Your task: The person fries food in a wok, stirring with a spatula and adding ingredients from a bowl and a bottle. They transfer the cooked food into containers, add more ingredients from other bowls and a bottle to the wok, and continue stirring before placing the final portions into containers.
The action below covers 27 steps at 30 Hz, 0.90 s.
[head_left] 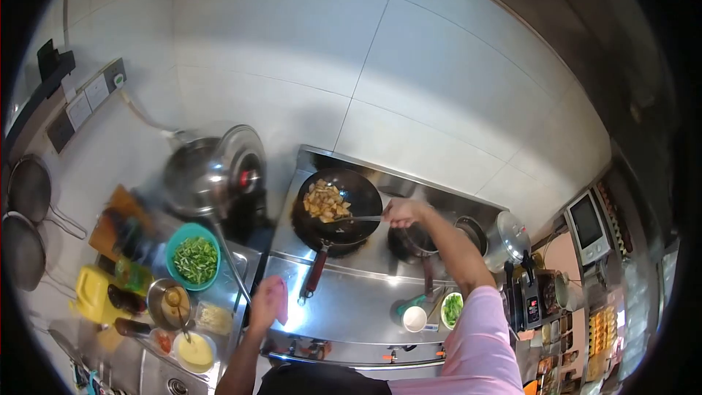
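Against a pale tiled wall [285,29] stands a metal cooking surface [365,311], bright with reflected light. Toward its left end sits a dark wok [364,186], with browned food pieces [324,201] gathered mostly in the left half. The right hand [404,212] is closed around the handle of a metal utensil [360,219] that reaches over the food. The left hand [268,303], partly closed, holds a pink cloth [283,301] near the front edge. A white cup [414,320] and a bowl of greens [445,310] stand close together at the right. Left of the cooking surface, a teal bowl [172,247] of chopped green vegetables [195,261] sits near a yellow jug [92,289]. Two dark pans [29,190] are at the far left; a small appliance with a dark screen [587,227] stands across the room at the right.
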{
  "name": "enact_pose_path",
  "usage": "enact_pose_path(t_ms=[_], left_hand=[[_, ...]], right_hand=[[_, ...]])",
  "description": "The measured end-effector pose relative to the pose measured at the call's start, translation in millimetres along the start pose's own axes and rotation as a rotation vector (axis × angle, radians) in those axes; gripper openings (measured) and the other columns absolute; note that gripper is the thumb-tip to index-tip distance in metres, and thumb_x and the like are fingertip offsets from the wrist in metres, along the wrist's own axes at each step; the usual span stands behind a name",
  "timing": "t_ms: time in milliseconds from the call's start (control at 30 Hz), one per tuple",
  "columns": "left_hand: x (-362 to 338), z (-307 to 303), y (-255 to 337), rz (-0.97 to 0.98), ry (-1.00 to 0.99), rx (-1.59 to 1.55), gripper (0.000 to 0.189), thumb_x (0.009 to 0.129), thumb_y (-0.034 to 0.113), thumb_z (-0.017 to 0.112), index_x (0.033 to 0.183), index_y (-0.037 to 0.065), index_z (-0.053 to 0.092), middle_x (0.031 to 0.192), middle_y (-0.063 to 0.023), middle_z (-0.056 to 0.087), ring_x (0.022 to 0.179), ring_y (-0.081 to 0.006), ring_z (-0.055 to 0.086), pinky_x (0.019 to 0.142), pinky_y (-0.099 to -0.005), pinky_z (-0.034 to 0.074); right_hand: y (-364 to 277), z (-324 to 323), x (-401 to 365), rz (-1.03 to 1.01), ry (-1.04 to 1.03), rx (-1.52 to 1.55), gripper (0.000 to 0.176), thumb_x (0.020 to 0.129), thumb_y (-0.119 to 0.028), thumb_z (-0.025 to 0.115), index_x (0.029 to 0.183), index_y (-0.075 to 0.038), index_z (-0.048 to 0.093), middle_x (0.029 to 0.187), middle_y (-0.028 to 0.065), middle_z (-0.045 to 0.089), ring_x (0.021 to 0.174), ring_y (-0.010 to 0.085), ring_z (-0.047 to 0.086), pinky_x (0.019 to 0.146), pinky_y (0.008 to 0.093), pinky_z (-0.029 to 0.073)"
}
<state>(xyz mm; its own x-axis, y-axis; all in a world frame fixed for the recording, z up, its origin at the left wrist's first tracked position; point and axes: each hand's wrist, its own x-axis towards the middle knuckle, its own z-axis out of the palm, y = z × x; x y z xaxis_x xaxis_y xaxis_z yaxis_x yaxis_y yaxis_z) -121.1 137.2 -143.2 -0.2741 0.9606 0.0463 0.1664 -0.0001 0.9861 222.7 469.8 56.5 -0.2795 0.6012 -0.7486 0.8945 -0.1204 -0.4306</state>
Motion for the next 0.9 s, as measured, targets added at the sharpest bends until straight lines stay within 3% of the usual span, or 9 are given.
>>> enact_pose_path(t_ms=[33,100,200,300,367,467,533,667,900], left_hand=[[17.0,27.9,-17.6,-0.063,-0.102,0.016,0.042,0.095,0.026,0.063,0.126,0.000,0.050,0.119,-0.0152,0.059,0.108,-0.0238,0.059,0.099,-0.0348,0.045],[48.9,84.9,-69.2,-0.100,-0.117,0.104,0.041,0.095,0.025,0.064,0.123,-0.001,0.050,0.101,-0.0134,0.064,0.088,-0.0206,0.066,0.078,-0.0327,0.054],[85.9,106.8,-25.4,-0.452,-0.509,-0.122,0.034,0.090,0.023,0.070,0.110,-0.001,0.056,0.074,-0.0087,0.063,0.057,-0.0171,0.062,0.048,-0.0301,0.049],[87.5,134.2,-46.1,-0.693,-0.527,-0.424,0.020,0.085,0.015,0.071,0.092,0.002,0.058,0.057,-0.0040,0.055,0.037,-0.0137,0.048,0.032,-0.0299,0.034],[79.4,152.2,-52.8,-0.636,-0.405,-0.280,0.015,0.081,0.010,0.070,0.085,0.003,0.057,0.057,-0.0044,0.054,0.036,-0.0147,0.048,0.032,-0.0310,0.035],[64.5,181.8,-54.4,-0.604,-0.239,-0.123,0.010,0.078,0.005,0.064,0.080,0.003,0.055,0.056,-0.0050,0.054,0.038,-0.0154,0.049,0.033,-0.0323,0.036],[61.1,193.8,-47.6,-0.618,-0.124,-0.041,0.010,0.078,0.005,0.063,0.079,0.002,0.054,0.056,-0.0057,0.054,0.038,-0.0156,0.050,0.034,-0.0330,0.037],[60.1,191.1,-36.7,-0.650,-0.206,0.127,0.024,0.082,0.017,0.060,0.101,0.002,0.062,0.065,-0.0098,0.064,0.049,-0.0220,0.063,0.045,-0.0373,0.048],[63.0,189.4,-40.2,-0.595,-0.153,0.204,0.020,0.081,0.014,0.060,0.096,0.000,0.062,0.065,-0.0112,0.064,0.050,-0.0235,0.064,0.047,-0.0377,0.049]], right_hand=[[0.7,11.2,-1.7,-0.030,0.051,0.013,0.016,0.087,-0.020,0.063,0.091,-0.005,0.065,0.064,0.0032,0.058,0.045,0.0094,0.047,0.038,0.0267,0.038],[-11.9,15.2,-25.7,-0.019,0.135,-0.052,0.018,0.088,-0.019,0.061,0.093,-0.002,0.065,0.062,0.0036,0.056,0.044,0.0109,0.047,0.038,0.0276,0.039],[-21.9,-26.5,-48.5,0.081,-0.066,-0.293,0.017,0.087,-0.018,0.061,0.084,-0.001,0.063,0.060,0.0044,0.056,0.043,0.0116,0.046,0.038,0.0281,0.038],[-22.7,-51.0,-30.8,0.183,-0.161,-0.391,0.023,0.087,-0.021,0.062,0.072,-0.005,0.058,0.057,0.0042,0.056,0.043,0.0125,0.047,0.039,0.0307,0.039],[-35.2,-36.5,-26.1,0.171,-0.154,-0.510,0.025,0.087,-0.022,0.061,0.068,-0.007,0.056,0.054,0.0028,0.054,0.042,0.0124,0.046,0.038,0.0312,0.039],[-0.5,5.9,24.6,-0.042,-0.002,-0.258,0.021,0.089,-0.026,0.061,0.089,-0.006,0.066,0.059,0.0027,0.057,0.041,0.0084,0.046,0.035,0.0276,0.037],[-19.3,-0.9,5.4,-0.043,0.013,-0.288,0.021,0.090,-0.026,0.060,0.089,-0.006,0.065,0.058,0.0021,0.056,0.041,0.0078,0.046,0.034,0.0269,0.037],[-46.4,-33.6,-28.9,0.082,-0.236,-0.384,0.020,0.090,-0.020,0.058,0.077,-0.005,0.055,0.057,0.0018,0.053,0.041,0.0085,0.044,0.037,0.0269,0.037],[-46.6,-9.3,-12.4,0.006,-0.096,-0.318,0.021,0.091,-0.022,0.057,0.082,-0.004,0.060,0.057,0.0012,0.053,0.040,0.0062,0.042,0.033,0.0248,0.032]])
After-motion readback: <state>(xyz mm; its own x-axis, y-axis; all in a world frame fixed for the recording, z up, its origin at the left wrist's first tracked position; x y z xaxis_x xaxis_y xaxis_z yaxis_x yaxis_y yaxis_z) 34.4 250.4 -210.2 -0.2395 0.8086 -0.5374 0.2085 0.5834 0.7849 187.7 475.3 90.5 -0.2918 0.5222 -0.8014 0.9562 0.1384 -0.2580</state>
